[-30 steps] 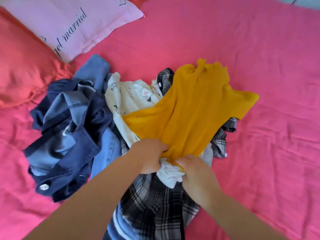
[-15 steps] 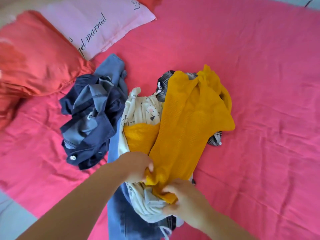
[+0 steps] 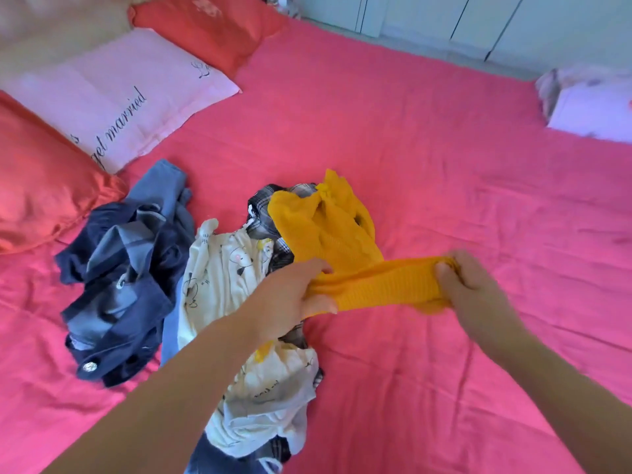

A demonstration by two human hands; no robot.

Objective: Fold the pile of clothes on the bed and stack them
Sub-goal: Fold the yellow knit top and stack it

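Observation:
A mustard-yellow knit top (image 3: 345, 248) lies over the right side of the clothes pile on the pink bed (image 3: 427, 159). My left hand (image 3: 290, 295) grips one end of its hem and my right hand (image 3: 475, 292) grips the other, with the ribbed hem stretched between them. The pile holds a white printed garment (image 3: 225, 268), a dark blue jacket with a metal button (image 3: 119, 282), a plaid shirt (image 3: 270, 203) and blue denim (image 3: 164, 186). Much of the plaid shirt is hidden under the other clothes.
Pillows sit at the left: a pink lettered one (image 3: 113, 97) and orange-red ones (image 3: 37, 179) (image 3: 208, 25). A pale folded bundle (image 3: 591, 104) lies at the bed's far right. Open pink sheet stretches right of the pile. White cabinet doors (image 3: 478, 22) stand beyond the bed.
My hands were close together on the yellow top's bunched hem. They have moved apart, the right one going rightward, so the hem is stretched out. The camera has tilted up.

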